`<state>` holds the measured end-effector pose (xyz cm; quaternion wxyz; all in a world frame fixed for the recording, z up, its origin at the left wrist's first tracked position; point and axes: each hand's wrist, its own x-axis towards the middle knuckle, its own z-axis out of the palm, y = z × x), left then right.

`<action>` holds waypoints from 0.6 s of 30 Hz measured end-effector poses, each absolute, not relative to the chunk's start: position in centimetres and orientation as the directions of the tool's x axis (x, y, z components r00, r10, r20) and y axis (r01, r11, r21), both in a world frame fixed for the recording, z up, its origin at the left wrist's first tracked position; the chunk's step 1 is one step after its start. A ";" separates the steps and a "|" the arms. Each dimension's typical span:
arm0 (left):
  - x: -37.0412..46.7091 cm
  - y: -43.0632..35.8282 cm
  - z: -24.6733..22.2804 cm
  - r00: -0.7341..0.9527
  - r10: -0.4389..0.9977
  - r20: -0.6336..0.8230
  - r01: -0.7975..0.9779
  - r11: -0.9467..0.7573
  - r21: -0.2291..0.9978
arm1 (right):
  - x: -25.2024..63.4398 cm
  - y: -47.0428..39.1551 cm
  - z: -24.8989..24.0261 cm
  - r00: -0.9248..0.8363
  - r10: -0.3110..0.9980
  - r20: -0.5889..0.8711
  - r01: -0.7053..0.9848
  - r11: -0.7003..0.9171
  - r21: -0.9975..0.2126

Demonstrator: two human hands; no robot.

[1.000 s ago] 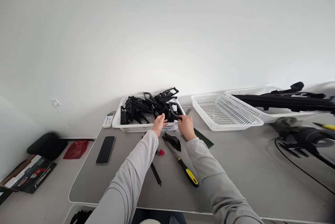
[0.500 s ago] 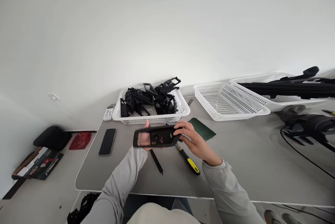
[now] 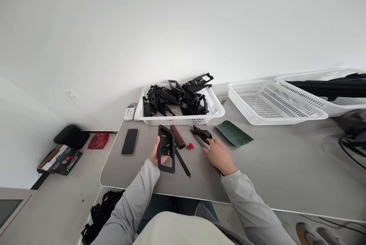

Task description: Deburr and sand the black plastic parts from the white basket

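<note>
My left hand [image 3: 154,152] grips a black plastic trim frame [image 3: 172,149] by its left side. The frame stands upright above the table, with a long opening and a recessed inner part. My right hand [image 3: 220,156] is lower on the table, its fingers curled at a crumpled black piece [image 3: 203,133]. A flat metal blade [image 3: 199,139] runs under that hand, which hides the tool's handle. Whatever the fingers grip is covered. Between the hands lie a thin black strip [image 3: 183,163], a dark red roll [image 3: 177,137] and a small red piece [image 3: 190,146].
A white basket [image 3: 183,120] of black plastic parts stands behind the hands. To the right are a green sheet [image 3: 234,133], another white basket [image 3: 281,122] and a basket of long black parts [image 3: 340,89]. A phone [image 3: 129,142] lies left on the grey table [image 3: 274,172].
The trim frame has turned from level to upright in my left hand. My right hand has let go of it and moved down to the tool and black piece. The view has shifted.
</note>
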<state>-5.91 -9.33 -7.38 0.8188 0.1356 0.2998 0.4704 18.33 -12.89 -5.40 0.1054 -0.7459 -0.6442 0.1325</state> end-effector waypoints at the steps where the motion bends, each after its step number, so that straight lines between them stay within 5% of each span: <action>1: -6.0 -9.1 -7.6 0.378 0.847 -0.373 -0.687 0.527 0.500 | 18.6 -13.5 -5.9 0.173 0.977 -0.126 0.945 -0.200 -0.257; 5: -6.0 -8.5 -8.5 0.388 0.837 -0.386 -0.668 0.544 0.508 | 18.8 -15.1 -6.7 0.248 0.936 -0.250 0.946 -0.290 -0.145; 13: -5.8 -8.2 -9.7 0.279 0.865 -0.416 -0.717 0.476 0.509 | 18.4 -15.0 -8.2 0.234 0.951 -0.202 0.901 -0.290 -0.322; 18: -6.0 -8.1 -9.4 0.239 0.868 -0.436 -0.742 0.453 0.495 | 18.4 -14.7 -9.0 0.228 0.965 -0.132 0.909 -0.259 -0.328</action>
